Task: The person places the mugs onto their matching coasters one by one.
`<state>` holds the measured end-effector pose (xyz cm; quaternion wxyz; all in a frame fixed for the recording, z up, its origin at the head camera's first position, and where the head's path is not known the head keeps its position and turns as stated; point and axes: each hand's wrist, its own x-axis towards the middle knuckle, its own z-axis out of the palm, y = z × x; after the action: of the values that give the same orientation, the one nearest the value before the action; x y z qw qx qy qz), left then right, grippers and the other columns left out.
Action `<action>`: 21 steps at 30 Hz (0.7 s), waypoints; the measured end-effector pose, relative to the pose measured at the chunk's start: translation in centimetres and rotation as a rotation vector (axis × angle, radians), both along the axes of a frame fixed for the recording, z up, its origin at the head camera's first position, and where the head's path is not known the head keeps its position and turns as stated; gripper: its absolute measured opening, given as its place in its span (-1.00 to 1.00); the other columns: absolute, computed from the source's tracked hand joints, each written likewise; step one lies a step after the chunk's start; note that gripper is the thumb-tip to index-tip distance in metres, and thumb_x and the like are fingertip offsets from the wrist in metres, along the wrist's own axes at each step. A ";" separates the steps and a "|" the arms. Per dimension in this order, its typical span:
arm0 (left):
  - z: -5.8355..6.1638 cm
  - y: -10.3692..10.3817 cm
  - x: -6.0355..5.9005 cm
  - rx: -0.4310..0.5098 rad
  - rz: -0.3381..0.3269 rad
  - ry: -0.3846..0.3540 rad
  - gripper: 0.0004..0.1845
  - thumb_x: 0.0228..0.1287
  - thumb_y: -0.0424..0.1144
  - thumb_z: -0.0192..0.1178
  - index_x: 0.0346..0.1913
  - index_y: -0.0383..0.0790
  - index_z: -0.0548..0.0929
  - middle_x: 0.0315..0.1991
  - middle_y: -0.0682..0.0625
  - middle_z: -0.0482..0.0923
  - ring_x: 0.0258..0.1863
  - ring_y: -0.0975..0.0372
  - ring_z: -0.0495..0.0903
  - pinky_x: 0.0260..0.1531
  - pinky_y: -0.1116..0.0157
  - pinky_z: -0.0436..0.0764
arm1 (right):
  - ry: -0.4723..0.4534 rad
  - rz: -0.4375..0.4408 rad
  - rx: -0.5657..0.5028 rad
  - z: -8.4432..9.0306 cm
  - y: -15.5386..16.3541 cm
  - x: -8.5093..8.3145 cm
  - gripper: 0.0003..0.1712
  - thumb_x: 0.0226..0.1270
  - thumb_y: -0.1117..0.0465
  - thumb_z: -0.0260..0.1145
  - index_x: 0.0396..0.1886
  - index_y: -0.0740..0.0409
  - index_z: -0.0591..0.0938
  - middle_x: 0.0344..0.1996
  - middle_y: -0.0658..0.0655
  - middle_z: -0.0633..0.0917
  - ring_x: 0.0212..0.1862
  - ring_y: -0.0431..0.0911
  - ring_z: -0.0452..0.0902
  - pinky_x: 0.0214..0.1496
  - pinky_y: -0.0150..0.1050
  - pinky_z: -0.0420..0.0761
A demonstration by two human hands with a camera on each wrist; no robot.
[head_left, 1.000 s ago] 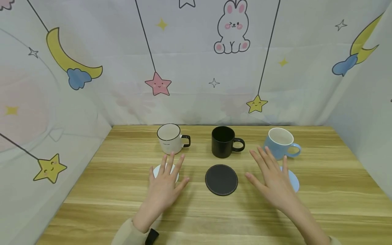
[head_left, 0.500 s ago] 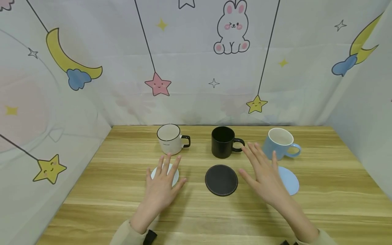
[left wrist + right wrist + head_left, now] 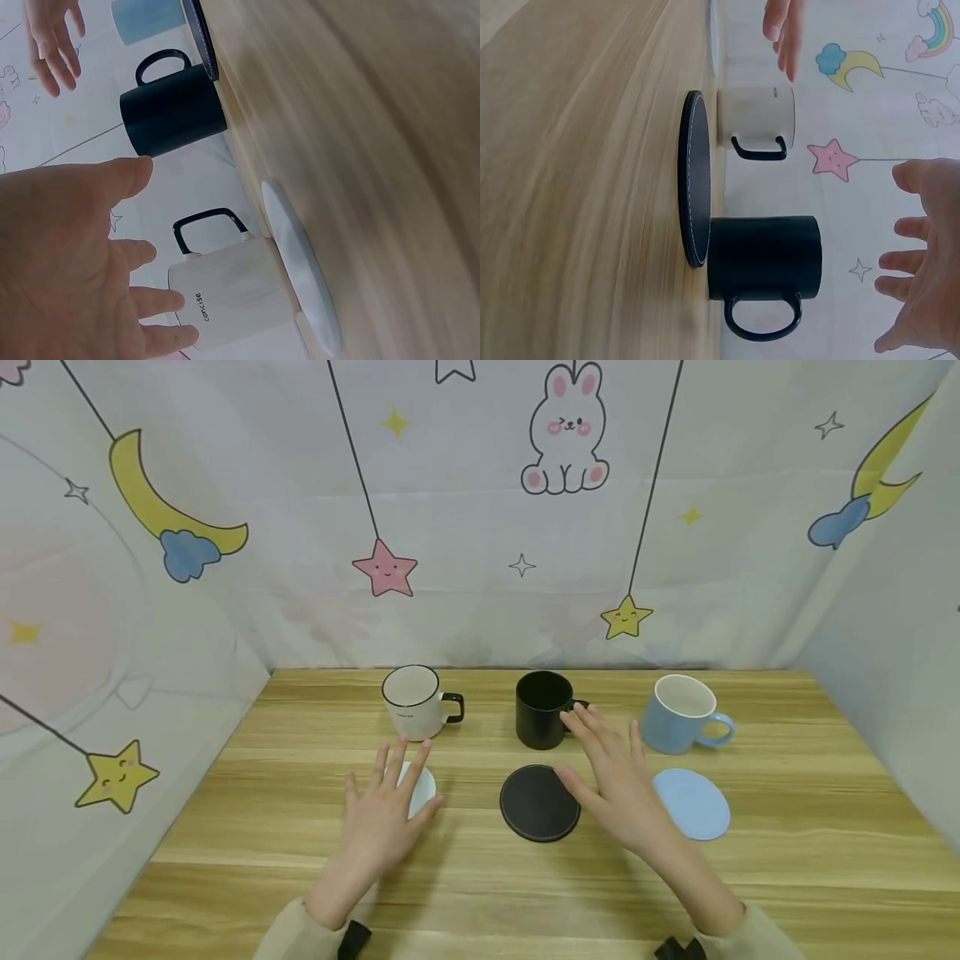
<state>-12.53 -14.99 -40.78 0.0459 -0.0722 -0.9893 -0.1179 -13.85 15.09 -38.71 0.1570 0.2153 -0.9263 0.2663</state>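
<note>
On the wooden table (image 3: 300,827), farthest left, my left hand (image 3: 382,814) hovers flat with fingers spread over the white coaster (image 3: 416,789), grasping nothing. Behind it stands the white mug (image 3: 414,701), nothing visible inside. Next comes the black coaster (image 3: 538,802) with the black mug (image 3: 542,709) behind; its inside is too dark to tell. My right hand (image 3: 615,777), fingers straight and loose, hangs just beside that mug's handle. Farthest right sit the blue coaster (image 3: 693,803) and blue mug (image 3: 678,713), which looks empty.

Right hand (image 3: 924,262) with fingers spread and relaxed, held above the black mug (image 3: 769,259), black coaster (image 3: 694,180) just beside the mug on the wooden table (image 3: 577,187), white mug (image 3: 757,116) beyond, left hand's fingertips (image 3: 784,26) at the top edge
</note>
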 end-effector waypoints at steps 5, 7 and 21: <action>-0.1 -0.4 0.0 -0.004 0.003 -0.010 -0.20 0.31 0.23 0.08 0.52 0.14 0.05 0.56 -0.08 -0.05 0.54 -0.06 -0.07 0.27 -0.44 -0.04 | 0.015 0.017 -0.008 0.0 -0.7 -0.3 -0.27 0.40 -0.04 0.19 0.49 -0.09 0.19 0.48 0.14 0.22 0.53 0.08 0.03 0.49 0.29 -0.34; -0.1 -0.6 0.0 -0.010 0.006 -0.018 -0.20 0.31 0.23 0.07 0.52 0.15 0.04 0.56 -0.07 -0.06 0.54 -0.06 -0.08 0.27 -0.44 -0.04 | 0.019 0.021 -0.008 0.0 -1.0 -0.4 -0.28 0.40 -0.04 0.19 0.49 -0.08 0.19 0.48 0.13 0.22 0.53 0.09 0.04 0.49 0.30 -0.32; -0.6 -1.7 0.0 -0.017 0.022 -0.028 -0.20 0.31 0.21 0.07 0.52 0.10 0.05 0.55 -0.10 -0.02 0.52 -0.10 -0.02 0.27 -0.44 -0.05 | 0.033 0.062 -0.028 0.2 -2.7 -1.4 -0.29 0.41 0.02 0.19 0.48 -0.06 0.19 0.48 0.12 0.23 0.52 0.08 0.06 0.48 0.32 -0.25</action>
<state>-12.53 -16.70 -41.41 0.0330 -0.0599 -0.9916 -0.1097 -15.26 12.42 -38.52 0.1670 0.2461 -0.9127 0.2803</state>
